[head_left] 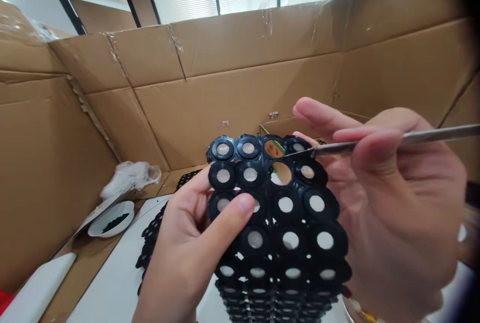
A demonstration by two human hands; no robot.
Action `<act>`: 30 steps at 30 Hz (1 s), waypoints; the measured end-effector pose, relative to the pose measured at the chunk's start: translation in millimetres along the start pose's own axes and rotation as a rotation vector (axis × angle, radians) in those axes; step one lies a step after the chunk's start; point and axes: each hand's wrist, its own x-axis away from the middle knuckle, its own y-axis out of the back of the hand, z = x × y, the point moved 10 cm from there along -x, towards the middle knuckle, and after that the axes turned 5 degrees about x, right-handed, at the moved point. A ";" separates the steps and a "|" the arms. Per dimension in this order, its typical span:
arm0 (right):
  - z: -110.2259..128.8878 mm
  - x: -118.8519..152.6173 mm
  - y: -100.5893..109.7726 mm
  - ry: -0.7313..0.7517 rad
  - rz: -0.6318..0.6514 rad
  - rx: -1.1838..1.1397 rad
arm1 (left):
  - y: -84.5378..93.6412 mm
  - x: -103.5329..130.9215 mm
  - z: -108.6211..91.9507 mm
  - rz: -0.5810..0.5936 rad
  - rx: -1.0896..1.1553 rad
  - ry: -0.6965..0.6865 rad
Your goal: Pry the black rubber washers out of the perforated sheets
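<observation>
The left hand (pixel 187 243) grips a black plastic sheet of round ring-shaped sockets (pixel 277 223), thumb laid across its near face and fingers curled behind, holding it up in the middle of the view above the white surface (pixel 116 283). The right hand (pixel 393 213) is closed on a thin silver metal tool (pixel 375 145), pinched between thumb and fingers like a pen, its pointed tip resting at the far row of sockets, just beside two sockets that stand empty and let the brown cardboard wall (pixel 232 98) show through. Most other sockets carry a pale grey disc. A slip looks likely here: the sheet is held in the air by one side only, so pressure from the tip could flex it, skid the point across a disc, or pop out a neighbouring disc. The point is also close to the left fingertips behind the sheet. The sheet's near end runs out of the bottom edge, the tool's far end leaves the right edge, and its tip is blurred, so whether it is one blade or two is unclear. At far left sit a white bowl with dark contents (pixel 111 219), too small to identify, and a crumpled white cloth (pixel 127 175); more black socket sheets (pixel 152 233) lie partly hidden behind the left hand.
</observation>
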 end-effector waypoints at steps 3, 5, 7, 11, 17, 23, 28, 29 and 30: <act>5.6 2.8 3.4 0.032 -0.040 0.068 | -3.5 4.7 2.6 0.009 0.018 0.031; 8.8 4.2 5.3 0.057 -0.073 0.120 | -3.4 7.3 4.0 0.006 0.023 0.051; 10.7 5.2 6.8 0.063 -0.100 0.160 | -2.2 9.6 6.2 0.003 0.016 0.075; 15.7 5.9 8.9 0.083 -0.127 0.163 | -1.2 12.1 7.5 0.007 0.012 0.092; 18.2 9.6 12.1 0.095 -0.140 0.153 | -7.5 7.8 1.4 0.042 0.006 0.035; 19.5 9.9 7.7 0.130 -0.101 0.086 | -1.6 3.0 2.3 0.048 -0.019 0.000; 19.3 4.4 3.2 0.184 -0.071 0.093 | 17.0 4.4 -8.2 -0.105 -0.067 -0.041; 18.6 3.6 2.5 0.180 -0.067 0.102 | 18.7 5.3 -10.8 -0.130 -0.060 -0.041; 18.0 3.1 1.6 0.173 -0.060 0.111 | 19.9 6.2 -12.9 -0.155 -0.059 -0.033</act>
